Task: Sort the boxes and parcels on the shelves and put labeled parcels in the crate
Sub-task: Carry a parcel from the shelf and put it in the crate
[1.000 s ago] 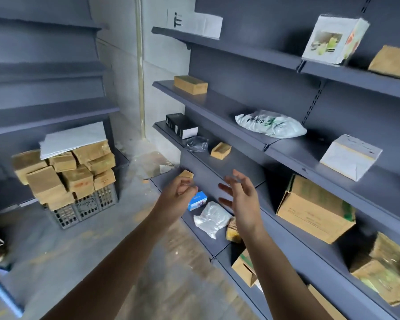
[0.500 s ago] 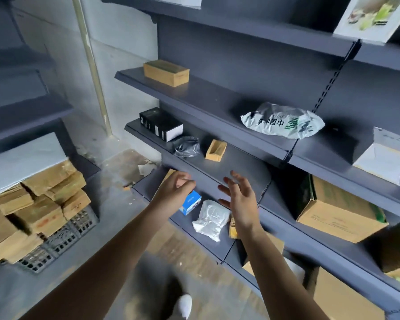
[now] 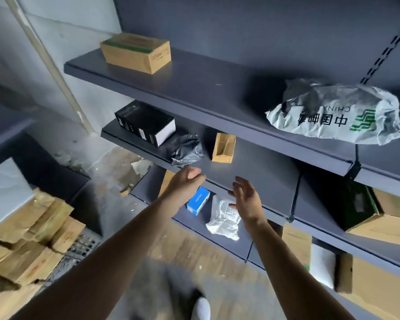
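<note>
Shelves (image 3: 194, 84) in front of me: matt grey painted metal, smooth. Brown box (image 3: 136, 51) and small box (image 3: 224, 147): plain matt cardboard. Mailer bag (image 3: 337, 116): white crinkled plastic, slight sheen. Black box (image 3: 146, 124): glossy card. Dark pouch (image 3: 186, 150): shiny wrinkled plastic. Blue box (image 3: 198, 200): smooth card, I think. Silver pouch (image 3: 224, 218): glossy crumpled film.

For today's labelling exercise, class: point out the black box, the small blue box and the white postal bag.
black box (image 3: 141, 118), head view, dark top face.
small blue box (image 3: 198, 200), head view, blue top face.
white postal bag (image 3: 321, 120), head view, on its printed lettering.
</note>
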A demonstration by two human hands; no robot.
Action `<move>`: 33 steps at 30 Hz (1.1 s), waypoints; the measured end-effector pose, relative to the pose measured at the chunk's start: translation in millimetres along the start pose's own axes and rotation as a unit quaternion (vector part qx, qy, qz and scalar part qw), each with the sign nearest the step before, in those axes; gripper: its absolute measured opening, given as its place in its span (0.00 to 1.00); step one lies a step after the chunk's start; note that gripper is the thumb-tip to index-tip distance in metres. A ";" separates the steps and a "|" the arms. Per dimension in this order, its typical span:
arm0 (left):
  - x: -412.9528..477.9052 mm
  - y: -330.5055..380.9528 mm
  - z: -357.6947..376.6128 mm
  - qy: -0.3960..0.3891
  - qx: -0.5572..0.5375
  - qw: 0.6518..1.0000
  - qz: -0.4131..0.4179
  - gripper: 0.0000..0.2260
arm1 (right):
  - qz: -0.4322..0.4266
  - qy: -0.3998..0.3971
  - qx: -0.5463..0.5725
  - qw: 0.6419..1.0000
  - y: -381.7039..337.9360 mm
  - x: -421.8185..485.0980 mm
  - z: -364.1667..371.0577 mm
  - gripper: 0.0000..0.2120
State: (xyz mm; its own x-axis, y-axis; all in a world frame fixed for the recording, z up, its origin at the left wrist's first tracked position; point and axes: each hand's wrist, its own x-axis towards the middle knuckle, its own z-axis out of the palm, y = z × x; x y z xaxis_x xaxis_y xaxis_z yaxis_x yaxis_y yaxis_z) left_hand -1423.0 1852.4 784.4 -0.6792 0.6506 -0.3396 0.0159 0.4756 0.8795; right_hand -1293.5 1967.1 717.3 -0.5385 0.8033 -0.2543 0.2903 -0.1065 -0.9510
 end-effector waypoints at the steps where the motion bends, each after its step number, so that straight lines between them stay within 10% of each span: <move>1: 13.3 -2.5 1.3 -0.012 0.009 1.000 0.000 0.10 | 0.005 -0.001 -0.016 1.000 3.8 9.1 6.0 0.16; 13: 194.4 -16.4 38.5 -0.076 0.061 0.995 -0.004 0.05 | 0.116 0.099 -0.053 0.987 38.6 151.8 36.7 0.29; 18: 248.1 -37.9 44.2 -0.118 0.118 0.986 -0.021 0.18 | 0.126 0.126 -0.087 0.980 47.7 190.4 59.1 0.32; 33: 202.6 -66.9 -15.2 -0.211 -0.002 0.975 -0.072 0.13 | 0.169 0.181 0.143 0.958 14.2 99.8 115.1 0.13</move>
State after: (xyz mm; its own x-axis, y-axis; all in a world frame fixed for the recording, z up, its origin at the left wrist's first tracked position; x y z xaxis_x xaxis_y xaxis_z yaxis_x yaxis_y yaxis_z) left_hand -1572.8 1943.4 661.9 -0.3113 0.7636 -0.5657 -0.0612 0.5779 0.8138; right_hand -1434.1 1978.4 658.1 -0.1273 0.8401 -0.5272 0.1427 -0.5105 -0.8479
